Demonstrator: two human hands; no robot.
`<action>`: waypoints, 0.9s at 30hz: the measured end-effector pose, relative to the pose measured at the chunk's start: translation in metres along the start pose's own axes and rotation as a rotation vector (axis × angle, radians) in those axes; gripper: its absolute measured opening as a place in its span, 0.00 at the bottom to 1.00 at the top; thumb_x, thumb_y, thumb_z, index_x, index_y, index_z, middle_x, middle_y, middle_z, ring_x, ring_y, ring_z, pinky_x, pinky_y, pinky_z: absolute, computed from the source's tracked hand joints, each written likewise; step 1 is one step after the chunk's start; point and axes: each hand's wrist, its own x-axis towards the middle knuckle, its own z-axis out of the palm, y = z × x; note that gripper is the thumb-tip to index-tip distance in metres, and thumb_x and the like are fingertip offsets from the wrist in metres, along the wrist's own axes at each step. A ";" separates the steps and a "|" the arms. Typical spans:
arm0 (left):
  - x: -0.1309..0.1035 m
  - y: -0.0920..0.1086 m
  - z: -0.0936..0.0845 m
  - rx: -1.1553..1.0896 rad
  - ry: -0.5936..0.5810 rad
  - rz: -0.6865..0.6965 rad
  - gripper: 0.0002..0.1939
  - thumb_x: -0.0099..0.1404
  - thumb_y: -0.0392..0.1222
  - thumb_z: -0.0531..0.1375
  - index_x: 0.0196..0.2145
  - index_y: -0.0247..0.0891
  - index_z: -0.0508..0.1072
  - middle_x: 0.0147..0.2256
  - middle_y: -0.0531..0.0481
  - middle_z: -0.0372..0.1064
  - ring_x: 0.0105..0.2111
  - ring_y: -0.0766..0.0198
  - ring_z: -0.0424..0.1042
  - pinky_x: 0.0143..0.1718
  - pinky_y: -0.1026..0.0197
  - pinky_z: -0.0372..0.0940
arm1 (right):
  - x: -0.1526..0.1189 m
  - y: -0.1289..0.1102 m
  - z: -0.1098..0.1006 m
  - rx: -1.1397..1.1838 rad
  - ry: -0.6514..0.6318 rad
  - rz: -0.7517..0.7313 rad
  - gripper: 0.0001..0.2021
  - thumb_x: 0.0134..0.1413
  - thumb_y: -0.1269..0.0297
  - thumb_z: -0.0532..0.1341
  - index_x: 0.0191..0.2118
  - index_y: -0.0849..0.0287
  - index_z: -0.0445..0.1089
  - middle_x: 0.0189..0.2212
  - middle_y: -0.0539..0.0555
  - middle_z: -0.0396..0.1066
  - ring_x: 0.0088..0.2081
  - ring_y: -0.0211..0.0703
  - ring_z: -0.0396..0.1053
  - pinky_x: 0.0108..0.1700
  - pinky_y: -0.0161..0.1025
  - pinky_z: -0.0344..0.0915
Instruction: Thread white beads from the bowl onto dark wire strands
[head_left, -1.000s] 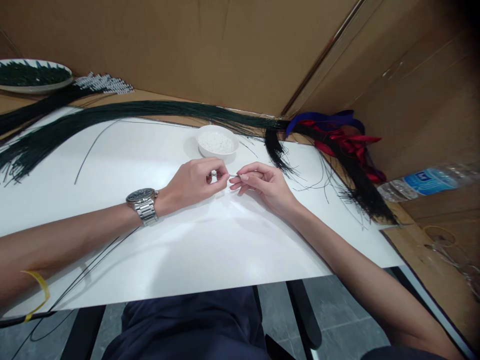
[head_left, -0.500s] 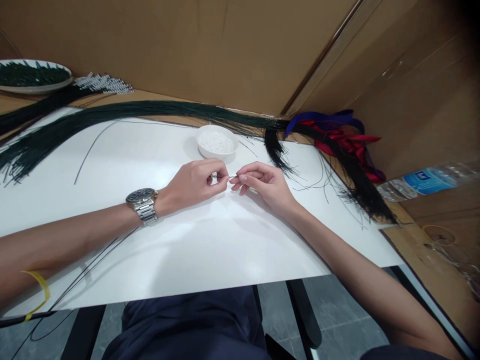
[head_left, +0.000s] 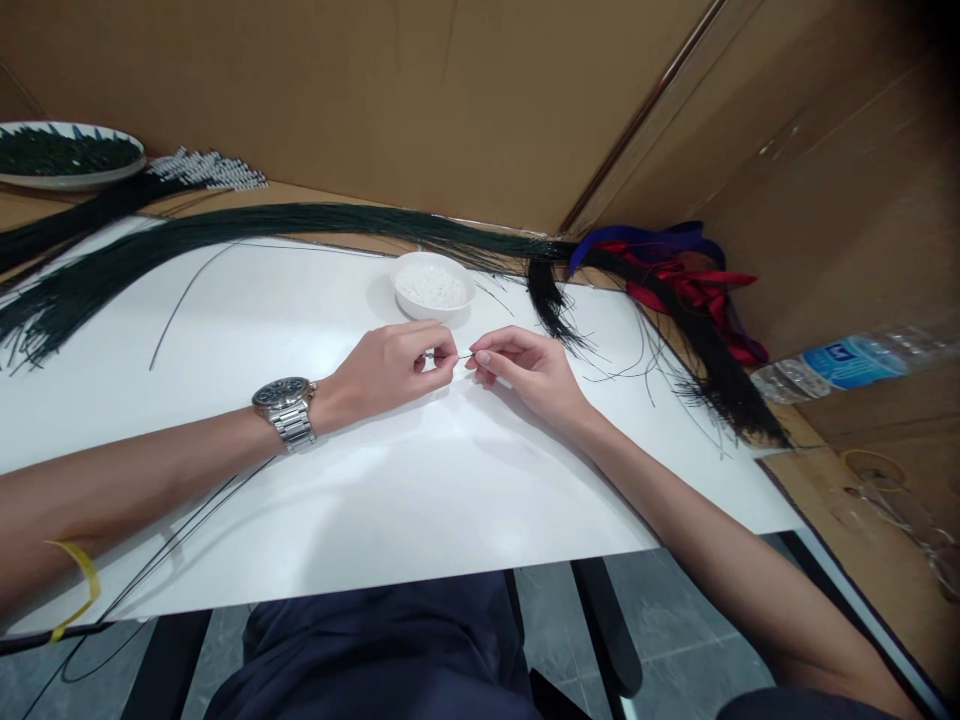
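My left hand is closed in a pinch, thumb against forefinger, on one end of a thin dark strand. Opposite it, the thumb and fingertips of my right hand grip the same strand, with a short length showing across the gap. A small pale bit shows inside the curl of my left fingers, too small to name. Just beyond both hands, a white bowl holds many tiny whitish pieces.
A long bundle of dark strands lies along the table's far edge. White-tipped strands and a dish of dark bits are far left. Purple and red ribbons and a plastic bottle are at right.
My right hand has shifted very slightly right, so a little more of the strand shows between the hands. My left hand has barely moved.
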 end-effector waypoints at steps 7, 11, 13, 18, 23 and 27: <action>0.001 -0.001 -0.001 0.005 0.022 -0.042 0.04 0.66 0.37 0.59 0.32 0.38 0.72 0.28 0.56 0.69 0.27 0.70 0.65 0.29 0.65 0.57 | -0.002 -0.001 0.002 -0.141 0.029 -0.053 0.08 0.56 0.59 0.67 0.36 0.58 0.76 0.31 0.52 0.76 0.31 0.38 0.73 0.33 0.36 0.69; 0.001 -0.001 0.000 0.014 0.016 -0.022 0.04 0.66 0.36 0.59 0.31 0.38 0.72 0.28 0.56 0.68 0.27 0.69 0.65 0.29 0.65 0.57 | -0.002 -0.003 0.003 -0.146 0.062 -0.050 0.09 0.55 0.59 0.67 0.37 0.58 0.76 0.31 0.52 0.76 0.30 0.38 0.72 0.32 0.36 0.69; 0.000 -0.001 0.000 0.018 0.015 -0.017 0.04 0.65 0.36 0.59 0.32 0.38 0.72 0.28 0.56 0.69 0.27 0.69 0.65 0.29 0.64 0.57 | -0.002 -0.004 0.003 -0.155 0.062 -0.049 0.08 0.55 0.59 0.67 0.36 0.58 0.76 0.31 0.52 0.76 0.30 0.38 0.72 0.32 0.36 0.69; 0.000 -0.001 0.000 0.027 0.019 -0.018 0.04 0.65 0.36 0.59 0.32 0.38 0.72 0.28 0.56 0.69 0.27 0.69 0.65 0.29 0.64 0.58 | -0.003 -0.004 0.003 -0.205 0.043 -0.065 0.05 0.56 0.64 0.65 0.36 0.59 0.75 0.30 0.52 0.76 0.31 0.38 0.72 0.34 0.36 0.68; 0.000 -0.001 0.001 0.029 0.021 -0.023 0.04 0.65 0.36 0.59 0.32 0.39 0.73 0.28 0.56 0.70 0.27 0.69 0.65 0.30 0.64 0.58 | -0.004 -0.005 0.003 -0.227 0.008 -0.059 0.03 0.55 0.67 0.64 0.35 0.59 0.75 0.29 0.50 0.76 0.30 0.37 0.72 0.34 0.36 0.67; 0.000 -0.001 0.001 0.027 0.007 -0.013 0.04 0.65 0.36 0.59 0.33 0.39 0.73 0.29 0.55 0.70 0.27 0.69 0.66 0.30 0.64 0.59 | -0.004 -0.007 0.005 -0.175 0.015 -0.025 0.05 0.55 0.64 0.65 0.35 0.60 0.75 0.27 0.50 0.74 0.28 0.36 0.70 0.32 0.36 0.67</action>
